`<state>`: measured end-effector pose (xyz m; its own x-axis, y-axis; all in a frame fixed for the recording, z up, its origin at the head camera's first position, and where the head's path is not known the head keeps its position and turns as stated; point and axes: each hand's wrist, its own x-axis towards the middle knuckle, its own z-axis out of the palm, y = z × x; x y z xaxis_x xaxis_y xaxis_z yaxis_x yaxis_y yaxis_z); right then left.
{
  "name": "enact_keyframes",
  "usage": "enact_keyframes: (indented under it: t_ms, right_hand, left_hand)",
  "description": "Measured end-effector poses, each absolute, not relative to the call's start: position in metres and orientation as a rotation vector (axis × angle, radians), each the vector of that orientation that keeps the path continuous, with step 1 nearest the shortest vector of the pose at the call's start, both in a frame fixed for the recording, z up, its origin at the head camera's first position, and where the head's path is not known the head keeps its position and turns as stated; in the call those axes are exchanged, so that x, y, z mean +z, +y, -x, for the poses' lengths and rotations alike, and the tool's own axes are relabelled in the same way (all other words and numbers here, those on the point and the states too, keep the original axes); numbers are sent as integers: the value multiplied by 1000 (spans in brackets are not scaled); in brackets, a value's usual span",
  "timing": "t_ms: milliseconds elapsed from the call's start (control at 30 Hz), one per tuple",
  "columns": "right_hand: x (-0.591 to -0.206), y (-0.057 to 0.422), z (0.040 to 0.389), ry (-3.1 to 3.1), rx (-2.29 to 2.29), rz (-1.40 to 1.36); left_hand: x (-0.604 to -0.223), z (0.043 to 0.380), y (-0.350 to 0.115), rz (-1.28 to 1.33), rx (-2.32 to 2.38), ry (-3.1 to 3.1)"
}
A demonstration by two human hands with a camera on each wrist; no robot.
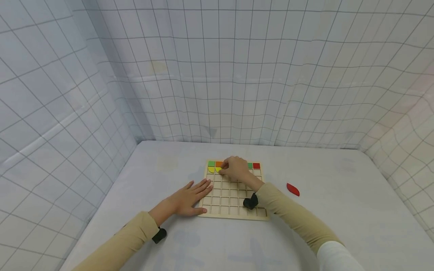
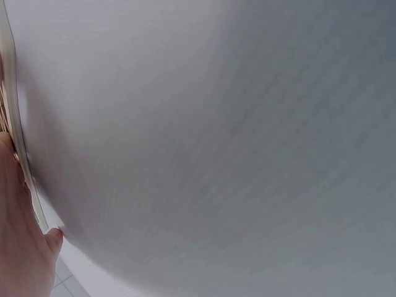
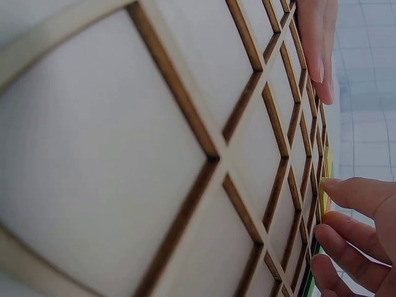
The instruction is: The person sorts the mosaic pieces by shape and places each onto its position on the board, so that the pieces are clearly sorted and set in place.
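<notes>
A wooden grid board lies on the white table. My left hand rests on its left edge, fingers spread over the cells and thumb at the front corner. Over the upper rows, my right hand pinches a yellow rounded piece between thumb and fingers, also seen at the fingertips as a yellow edge in the right wrist view. Left of it sits another yellow piece in the second row. Along the top row are a green square, an orange square, another green square and a red square.
A red leaf-shaped piece lies on the table right of the board. White grid-patterned curtains enclose the table at the back and sides. Each wrist carries a small black camera; the right one overlaps the board's lower right.
</notes>
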<state>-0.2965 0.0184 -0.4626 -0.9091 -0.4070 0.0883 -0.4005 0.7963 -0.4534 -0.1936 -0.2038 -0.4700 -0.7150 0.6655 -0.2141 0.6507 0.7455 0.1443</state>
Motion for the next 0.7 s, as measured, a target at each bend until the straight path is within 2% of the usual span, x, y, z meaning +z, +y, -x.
enact_keyframes:
  t_ms: [700]
  right_hand:
    - [-449, 42, 290, 3031, -775, 696]
  left_hand:
    - [-471, 195, -203, -1034, 82, 2699]
